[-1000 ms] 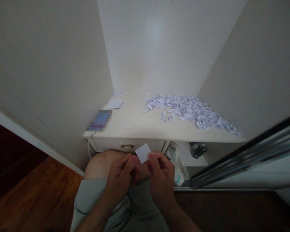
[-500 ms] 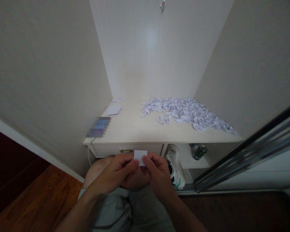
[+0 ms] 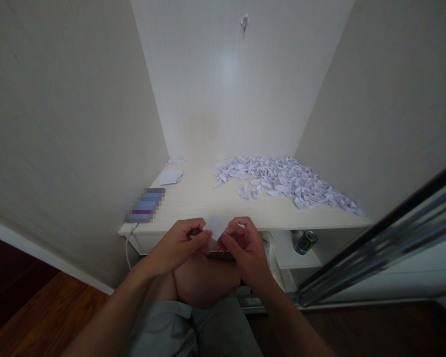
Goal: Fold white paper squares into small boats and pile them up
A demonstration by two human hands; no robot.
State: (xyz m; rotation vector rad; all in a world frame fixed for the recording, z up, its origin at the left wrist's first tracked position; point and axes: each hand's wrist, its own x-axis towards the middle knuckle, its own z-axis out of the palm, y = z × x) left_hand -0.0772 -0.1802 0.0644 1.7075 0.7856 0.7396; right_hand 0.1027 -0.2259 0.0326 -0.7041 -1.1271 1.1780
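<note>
A small white paper slip (image 3: 216, 226) is pinched between both my hands, just in front of the pale wooden shelf's front edge (image 3: 282, 222). My left hand (image 3: 178, 244) grips its left side with thumb and fingertips closed. My right hand (image 3: 243, 245) pinches its right side the same way. My bare knee sits right below the hands. On the shelf, back right, lies a wide heap of several small folded white paper pieces (image 3: 282, 181).
A phone (image 3: 145, 205) with a white cable lies at the shelf's left front. A small stack of white slips (image 3: 171, 176) sits behind it. Under the shelf are a drawer, a white sneaker (image 3: 275, 258) and a can (image 3: 305, 241). A sliding door rail (image 3: 379, 248) runs along the right.
Both hands have risen with the slip from knee level to the shelf's front edge. The slip is tilted differently. The view has tipped upward a little.
</note>
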